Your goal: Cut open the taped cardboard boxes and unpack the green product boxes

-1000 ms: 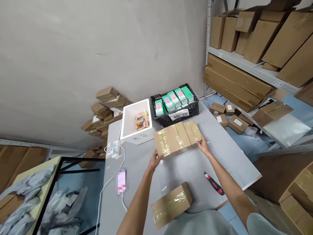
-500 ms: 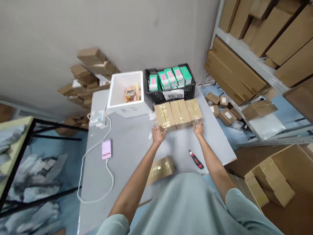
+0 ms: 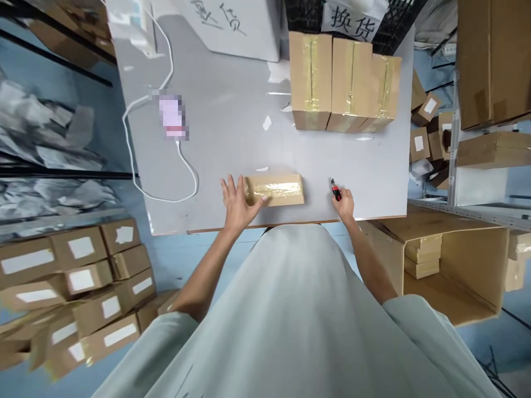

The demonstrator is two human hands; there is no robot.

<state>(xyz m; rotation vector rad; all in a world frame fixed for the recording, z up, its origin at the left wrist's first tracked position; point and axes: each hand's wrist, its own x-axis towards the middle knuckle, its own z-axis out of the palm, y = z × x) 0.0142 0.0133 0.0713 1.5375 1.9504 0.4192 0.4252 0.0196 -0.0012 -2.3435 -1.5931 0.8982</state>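
A small cardboard box (image 3: 286, 190) sealed with shiny clear tape lies near the front edge of the table (image 3: 232, 132). Spread around its left end is my left hand (image 3: 239, 205), fingers apart, the thumb against the box's front side. To the right, my right hand (image 3: 344, 204) is closed around a red and black utility knife (image 3: 336, 191), whose tip points away from me. Farther back, three taped cardboard boxes (image 3: 311, 83) stand side by side, apart from both hands.
Behind the boxes are a black crate (image 3: 305, 17) and a white foam box (image 3: 249, 30). A phone (image 3: 172, 116) with a white cable (image 3: 128, 143) lies on the left. An open carton (image 3: 452, 226) stands right of the table; labelled boxes (image 3: 83, 279) are stacked at lower left.
Both hands have left the three boxes and come back toward me. My left hand is now at the single box, and my right has taken hold of the utility knife. The view has tilted down.
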